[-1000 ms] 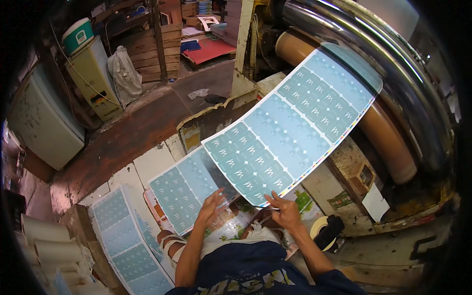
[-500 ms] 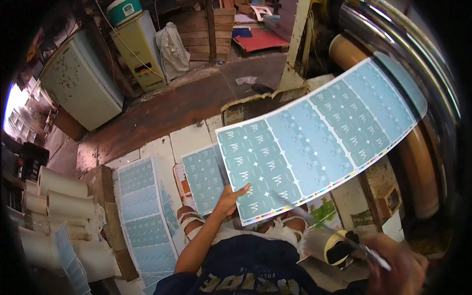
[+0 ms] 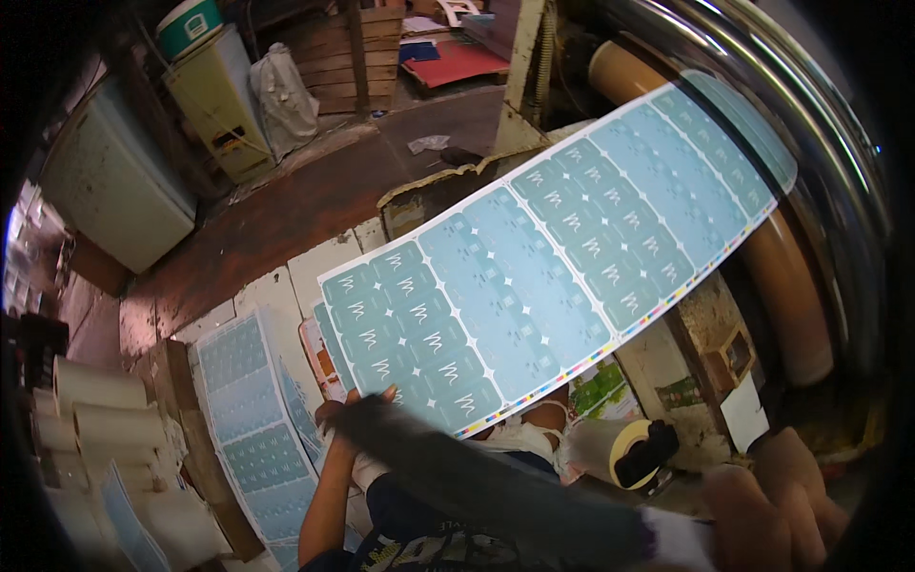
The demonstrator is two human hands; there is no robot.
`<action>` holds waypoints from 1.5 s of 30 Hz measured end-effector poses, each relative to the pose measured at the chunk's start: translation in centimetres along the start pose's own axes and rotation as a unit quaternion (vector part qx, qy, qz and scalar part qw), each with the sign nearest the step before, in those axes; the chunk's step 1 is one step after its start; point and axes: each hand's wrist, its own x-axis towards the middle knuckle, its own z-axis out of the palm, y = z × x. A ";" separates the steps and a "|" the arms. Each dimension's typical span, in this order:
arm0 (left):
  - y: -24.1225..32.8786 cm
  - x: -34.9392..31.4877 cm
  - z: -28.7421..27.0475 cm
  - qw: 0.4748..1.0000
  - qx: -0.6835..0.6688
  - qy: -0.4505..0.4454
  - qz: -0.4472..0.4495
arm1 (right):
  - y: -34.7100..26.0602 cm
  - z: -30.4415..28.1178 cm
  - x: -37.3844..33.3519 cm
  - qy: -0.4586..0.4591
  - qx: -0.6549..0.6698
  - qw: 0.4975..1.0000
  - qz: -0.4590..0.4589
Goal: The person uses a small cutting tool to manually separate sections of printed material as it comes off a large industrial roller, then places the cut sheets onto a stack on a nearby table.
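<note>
A long printed sheet with teal and pale-blue panels runs out from the rollers at the right, down and left towards my lap. My left hand grips its lower left corner, the thumb on top; the blade partly covers this hand. My right hand, at the lower right, is closed round the pale handle of a long knife. Motion blurs the dark, broad blade, which reaches left across my body to the sheet's near edge by my left hand. Whether it touches the sheet, I cannot tell.
Shiny metal rollers and a brown roller stand at the right. Similar printed sheets lie stacked at the left, beside several pale rolls. Another roll sits near my right knee. An old fridge stands far left.
The printed sheet extends farther left from the rollers, and my left hand has moved left with its corner. The knife has swung left across my body. The view has shifted a little right.
</note>
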 end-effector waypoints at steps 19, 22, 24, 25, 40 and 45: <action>-0.8 -3.0 -6.9 0.999 0.008 0.041 -0.003 | 6.4 -1.3 1.3 -0.095 -0.030 0.995 -0.017; 2.4 -2.5 -1.5 0.999 0.045 0.005 -0.014 | 7.8 1.2 -0.3 -0.028 -0.136 0.982 -0.126; 3.0 -2.4 -2.1 0.995 0.080 -0.004 -0.065 | 7.9 1.0 -1.1 -0.004 -0.165 0.985 -0.049; 3.9 -2.8 -0.8 0.994 0.082 0.022 -0.074 | 8.1 0.9 -1.3 0.007 -0.178 0.984 -0.009; 0.5 -2.8 -7.0 0.993 0.087 0.077 -0.006 | 41.1 35.5 -4.1 0.305 0.432 0.742 0.412; 0.7 -3.7 -11.2 0.994 0.094 0.059 -0.017 | 35.9 40.8 -4.0 0.320 0.526 0.675 0.407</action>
